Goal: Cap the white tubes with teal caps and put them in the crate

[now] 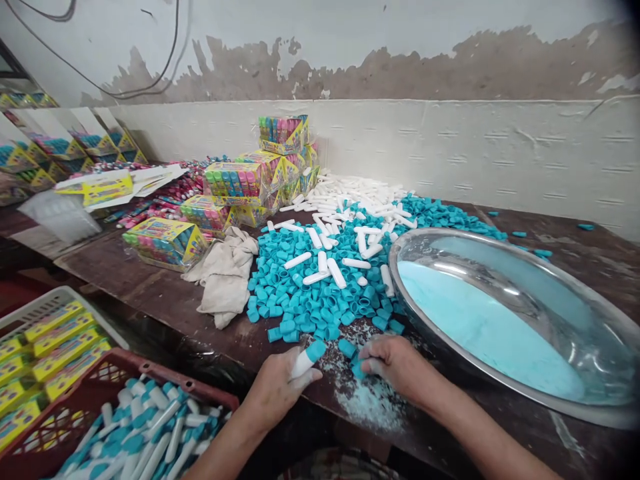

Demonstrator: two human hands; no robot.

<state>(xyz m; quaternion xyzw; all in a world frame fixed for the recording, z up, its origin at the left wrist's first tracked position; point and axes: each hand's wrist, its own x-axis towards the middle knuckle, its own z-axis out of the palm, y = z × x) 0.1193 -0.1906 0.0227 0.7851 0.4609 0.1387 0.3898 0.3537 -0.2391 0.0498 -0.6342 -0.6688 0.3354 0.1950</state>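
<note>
- Well, the left hand is pinching a white tube between thumb and fingers, its blue-capped end tilting up and to the right.
- Across from it, the right hand is pinching a blue cap at its fingertips; a second cap is lying just beside, though I can't tell whether it is touching them.
- Beneath both, the dark table is showing spilled powder.
- Just beyond, a heap of blue caps is spreading out, with loose white tubes lying on and behind it.
- To the right, a steel basin is holding pale blue powder.
- At the lower left, a dark red crate is holding capped tubes.
- Left of the heap, a crumpled cloth is resting near packed boxes.
</note>
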